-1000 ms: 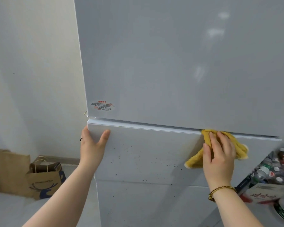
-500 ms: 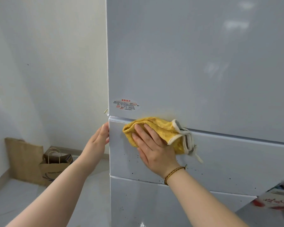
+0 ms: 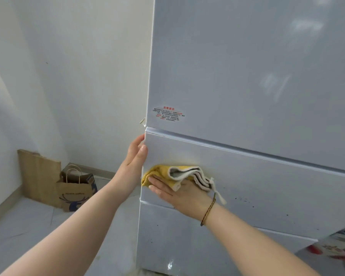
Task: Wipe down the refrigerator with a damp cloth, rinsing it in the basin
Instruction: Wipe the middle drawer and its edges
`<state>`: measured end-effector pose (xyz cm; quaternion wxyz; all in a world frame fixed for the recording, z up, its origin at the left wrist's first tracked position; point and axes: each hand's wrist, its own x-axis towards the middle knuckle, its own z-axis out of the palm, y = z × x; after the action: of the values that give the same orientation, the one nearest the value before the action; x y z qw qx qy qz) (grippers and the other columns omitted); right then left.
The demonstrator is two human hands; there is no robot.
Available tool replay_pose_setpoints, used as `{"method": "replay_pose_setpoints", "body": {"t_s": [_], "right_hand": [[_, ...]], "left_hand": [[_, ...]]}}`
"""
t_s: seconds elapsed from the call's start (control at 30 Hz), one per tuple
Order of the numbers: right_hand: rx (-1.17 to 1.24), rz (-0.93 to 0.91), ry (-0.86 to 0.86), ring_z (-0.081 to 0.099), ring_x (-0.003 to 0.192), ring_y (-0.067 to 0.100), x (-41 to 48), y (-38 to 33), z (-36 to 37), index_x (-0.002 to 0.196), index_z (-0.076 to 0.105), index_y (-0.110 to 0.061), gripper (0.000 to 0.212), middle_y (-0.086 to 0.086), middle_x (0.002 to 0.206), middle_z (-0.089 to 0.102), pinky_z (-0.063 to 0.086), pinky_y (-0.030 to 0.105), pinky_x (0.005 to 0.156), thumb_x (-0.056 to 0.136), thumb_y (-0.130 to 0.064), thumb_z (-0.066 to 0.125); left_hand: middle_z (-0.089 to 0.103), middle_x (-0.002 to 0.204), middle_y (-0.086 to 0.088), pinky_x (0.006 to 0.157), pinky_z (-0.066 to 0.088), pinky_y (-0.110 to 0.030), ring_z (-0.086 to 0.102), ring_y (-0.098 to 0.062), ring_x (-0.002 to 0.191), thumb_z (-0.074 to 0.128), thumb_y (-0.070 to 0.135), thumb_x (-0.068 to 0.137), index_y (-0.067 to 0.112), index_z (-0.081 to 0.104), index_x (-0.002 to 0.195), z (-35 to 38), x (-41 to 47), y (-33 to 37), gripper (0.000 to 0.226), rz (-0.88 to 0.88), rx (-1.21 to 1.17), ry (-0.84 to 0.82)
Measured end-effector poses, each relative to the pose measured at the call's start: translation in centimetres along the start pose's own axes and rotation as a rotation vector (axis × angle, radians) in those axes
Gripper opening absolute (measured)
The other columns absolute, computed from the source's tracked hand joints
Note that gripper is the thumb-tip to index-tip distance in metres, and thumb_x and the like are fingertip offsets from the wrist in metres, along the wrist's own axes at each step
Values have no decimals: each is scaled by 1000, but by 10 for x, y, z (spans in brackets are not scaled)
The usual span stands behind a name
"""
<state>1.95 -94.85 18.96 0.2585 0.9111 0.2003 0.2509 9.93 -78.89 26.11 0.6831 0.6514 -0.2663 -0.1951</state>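
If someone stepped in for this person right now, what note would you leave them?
Left hand: fingers straight, steadying the left edge of the middle drawer.
Right hand: pressing the yellow cloth flat on that drawer's front, near its left edge.
Done: the area around the cloth looks free of specks.
Left: dark specks further right, and the lower drawer. The basin is not in view.

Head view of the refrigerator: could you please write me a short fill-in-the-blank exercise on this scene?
1. The right hand presses a ____ cloth against the refrigerator's middle drawer.
2. The left hand rests on that drawer's ____ edge.
3. A brown paper bag stands on the ____ beside the wall.
Missing words: yellow; left; floor.
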Motion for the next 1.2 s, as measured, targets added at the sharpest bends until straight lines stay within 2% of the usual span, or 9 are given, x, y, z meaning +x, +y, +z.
{"method": "replay_pose_setpoints", "body": {"t_s": [0.13,0.4,0.53,0.67,0.77,0.83,1.0,1.13,1.2], "right_hand": [[-99,-108,266,46,122,20,6,55,-46,120,45,-8,38,4,131,54,28,34,104,96,2,18],[-423,371,391,-11,142,26,20,43,-31,140,20,-23,51,9,155,-9,-14,41,114,92,-37,30],[-309,253,315,4,139,28,23,10,3,137,27,-18,49,3,145,22,-4,38,115,89,-25,35],[-158,137,188,4,140,25,13,-33,50,144,-10,-3,57,15,154,-10,-3,37,114,90,5,3],[55,53,20,47,125,16,0,-45,57,141,16,-6,76,-1,143,41,35,26,106,68,4,35],[161,-24,-53,58,114,12,-10,-42,50,132,28,-10,70,-7,131,55,48,24,91,66,-2,49],[-147,65,198,-6,143,24,-22,6,10,145,-12,-4,74,13,154,-12,1,35,115,84,-6,31],[-264,264,395,-2,144,21,-36,45,-24,143,20,-10,56,11,155,-6,-1,34,117,95,-31,38],[-308,356,410,-3,144,22,-43,40,-14,143,21,-10,51,11,155,-7,-5,37,117,98,-34,27]], "left_hand": [[50,114,21,73,41,-1,47,11,101,27,38,96,37,35,122,8,-7,9,27,-31,-44,42],[46,135,10,100,35,-28,41,-3,123,32,60,84,49,38,112,3,-3,10,30,-25,-3,30],[51,131,6,92,38,-22,46,0,117,32,49,91,48,41,107,1,0,9,19,-28,-5,32],[46,130,18,95,32,-13,38,0,122,30,47,94,49,39,110,2,-1,5,18,-28,19,59],[39,114,30,72,28,8,36,10,107,25,33,97,39,32,125,8,-5,9,30,7,91,69],[31,129,22,91,21,-1,26,7,119,28,30,99,31,26,137,13,-8,8,38,67,197,105],[8,141,18,108,15,-23,11,6,129,34,47,86,42,21,130,32,-35,-22,46,290,589,219],[17,143,-5,104,19,-42,19,-18,127,15,58,91,26,21,138,39,-37,-46,57,397,972,187],[20,142,-7,106,14,-28,19,-21,127,10,57,92,21,23,138,42,-35,-46,60,389,1028,185]]}}
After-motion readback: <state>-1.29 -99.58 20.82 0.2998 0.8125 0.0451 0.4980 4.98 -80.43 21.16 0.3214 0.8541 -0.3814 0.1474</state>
